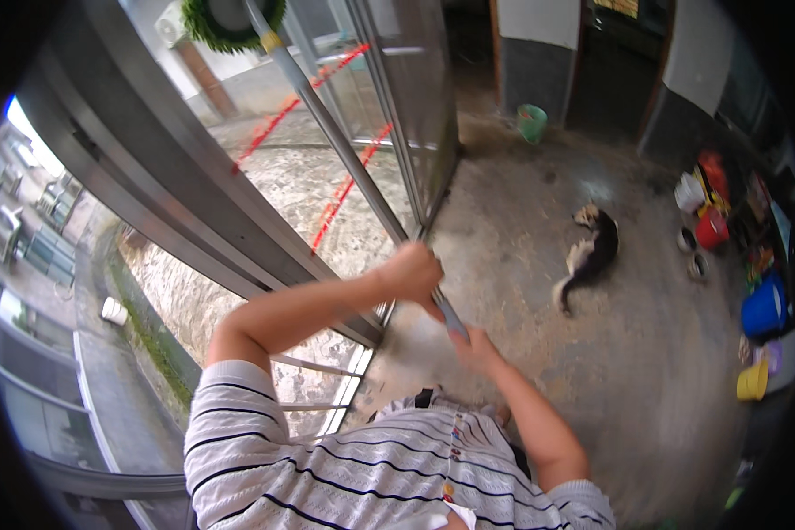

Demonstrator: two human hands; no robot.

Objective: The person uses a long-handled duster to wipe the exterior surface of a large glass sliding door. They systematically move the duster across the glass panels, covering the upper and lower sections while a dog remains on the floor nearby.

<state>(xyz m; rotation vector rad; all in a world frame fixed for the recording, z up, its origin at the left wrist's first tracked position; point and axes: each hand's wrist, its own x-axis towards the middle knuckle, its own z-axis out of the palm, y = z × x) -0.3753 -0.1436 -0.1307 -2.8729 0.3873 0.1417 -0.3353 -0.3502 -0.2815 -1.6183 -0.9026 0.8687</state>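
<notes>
Here we are, both hands wrapped around one long grey pole (336, 140): my left hand (411, 272) is closed on it near the middle of my view, and my right hand (480, 352) clasps its lower end, at about four-thirty from the left. From my grip the shaft shoots off toward eleven o'clock, passing in front of the metal-framed glass (283, 163) with its red marks, up to a fringed green head (225, 41) at the very rim. Whether that head touches anything up there, I can't tell. The shaft looks straight and stiff, the fringe soft; I'd judge the whole thing light in itself but top-heavy at this reach, and smooth enough to twist in damp palms. Best hold, I reckon, is low and two-handed, left as pivot, right steering the butt. Over at three o'clock, a dog (602, 247) lies on the concrete floor (503, 230).
</notes>
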